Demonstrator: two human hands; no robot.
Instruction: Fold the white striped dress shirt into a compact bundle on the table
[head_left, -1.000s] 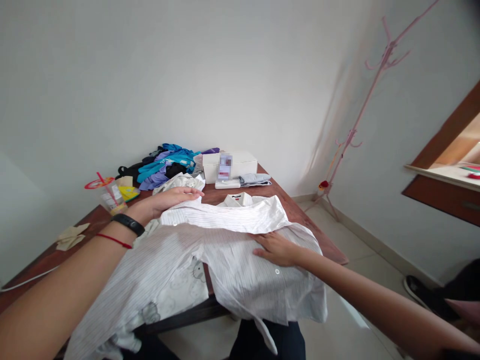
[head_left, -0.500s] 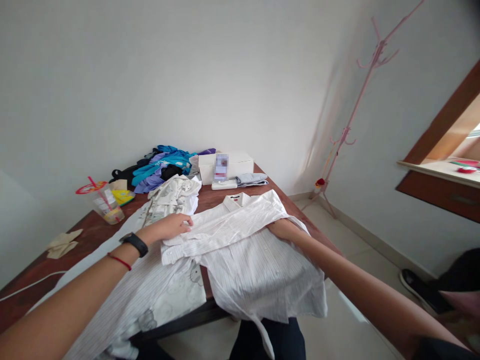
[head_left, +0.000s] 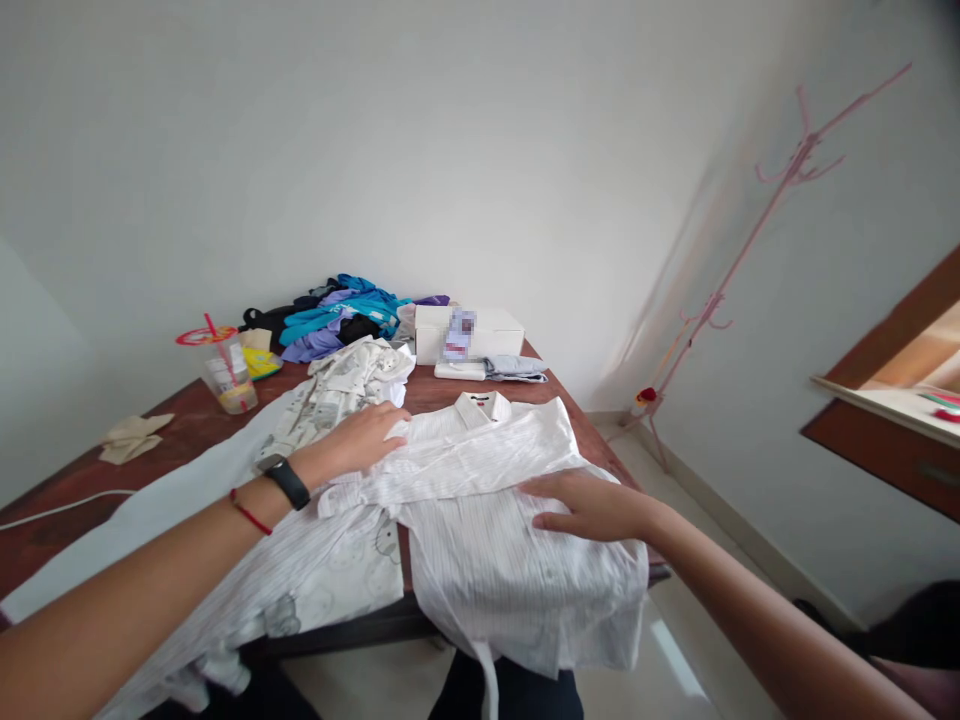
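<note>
A white striped shirt lies spread on the brown table, its collar away from me and its lower part hanging over the near edge. One sleeve is folded across the chest. My left hand lies flat and open on that folded sleeve at the shirt's left side. A black band and a red string are on that wrist. My right hand rests flat on the shirt's right side, fingers stretched out. Neither hand grips anything.
A second printed white garment lies under and left of the shirt. A pile of blue, purple and black clothes, a white box and a plastic cup stand at the back. A pink coat stand is at the right.
My right hand has come back from the shirt's right shoulder onto its front. My left hand has shifted slightly along the folded sleeve. The view has tilted a little.
</note>
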